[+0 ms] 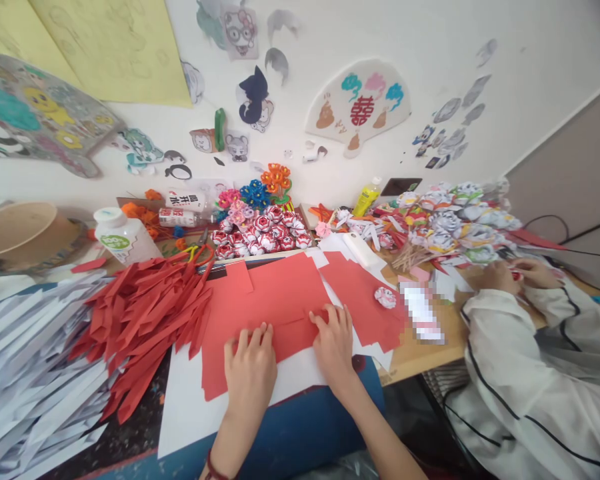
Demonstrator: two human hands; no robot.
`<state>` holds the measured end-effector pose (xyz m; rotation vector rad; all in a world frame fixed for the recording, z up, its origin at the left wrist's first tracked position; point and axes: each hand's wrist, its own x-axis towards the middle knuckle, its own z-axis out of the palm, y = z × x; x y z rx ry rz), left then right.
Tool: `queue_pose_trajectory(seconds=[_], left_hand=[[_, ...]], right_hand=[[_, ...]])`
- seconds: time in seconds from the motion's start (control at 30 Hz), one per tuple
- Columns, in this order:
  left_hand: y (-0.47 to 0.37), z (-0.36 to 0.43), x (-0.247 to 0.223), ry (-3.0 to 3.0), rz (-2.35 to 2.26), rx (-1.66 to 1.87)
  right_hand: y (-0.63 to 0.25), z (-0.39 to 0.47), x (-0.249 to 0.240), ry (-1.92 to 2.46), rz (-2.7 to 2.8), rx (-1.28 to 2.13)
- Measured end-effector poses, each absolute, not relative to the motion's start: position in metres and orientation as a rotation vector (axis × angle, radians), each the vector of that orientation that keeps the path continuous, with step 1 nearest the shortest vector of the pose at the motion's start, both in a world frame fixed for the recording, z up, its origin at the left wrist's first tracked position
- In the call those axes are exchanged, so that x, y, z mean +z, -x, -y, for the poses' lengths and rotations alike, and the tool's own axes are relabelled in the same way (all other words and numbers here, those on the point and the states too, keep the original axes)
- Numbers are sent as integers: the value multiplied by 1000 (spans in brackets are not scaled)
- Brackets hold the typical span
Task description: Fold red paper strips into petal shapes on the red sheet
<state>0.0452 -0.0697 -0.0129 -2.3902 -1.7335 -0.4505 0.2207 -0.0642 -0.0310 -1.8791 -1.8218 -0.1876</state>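
Observation:
My left hand (250, 360) rests on a stack of red paper sheets (265, 287), its fingers curled and pressed together at the tips. Opposite it, my right hand (333, 340) bends its fingers down onto the same red surface. Between the two, a thin dark edge shows a narrow red paper strip (291, 327), pinched at either end by my fingers. Red against red, its outline is hard to make out. A small red piece of paper (240, 277) lies on the stack's upper left. White paper (185, 400) shows underneath.
Folded red strips (145, 313) and white strips (35, 380) are heaped at left. Scissors (200, 252), paper flowers (267, 233) and a white bottle (125, 237) stand behind. At right, a co-worker's hands (515, 275) handle a small red item near more flowers (445, 227).

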Motion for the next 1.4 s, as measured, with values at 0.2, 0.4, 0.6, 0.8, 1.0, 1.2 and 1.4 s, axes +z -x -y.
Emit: queue_pose_trajectory(seconds=[0.2, 0.4, 0.6, 0.8, 1.0, 1.2, 1.4], left_hand=[[-46, 45, -8, 2474, 1546, -328], [-39, 30, -5, 2584, 1558, -457], [-36, 27, 6, 2843, 2287, -1398], [-34, 27, 6, 3143, 2360, -1581], [-34, 31, 11, 3006, 2230, -1282], [-31, 31, 7, 3000, 2274, -1278], [-39, 19, 4, 2677, 2289, -1021]], right_hand=[[-230, 62, -35, 1721, 1719, 73], [-235, 56, -23, 1593, 1494, 397], [-230, 36, 4, 1186, 1397, 1119], [-219, 27, 11, 944, 1286, 1463], [-215, 25, 3, 985, 1300, 1372], [-219, 28, 7, 1134, 1333, 1325], [-210, 25, 3, 1434, 1488, 1024]])
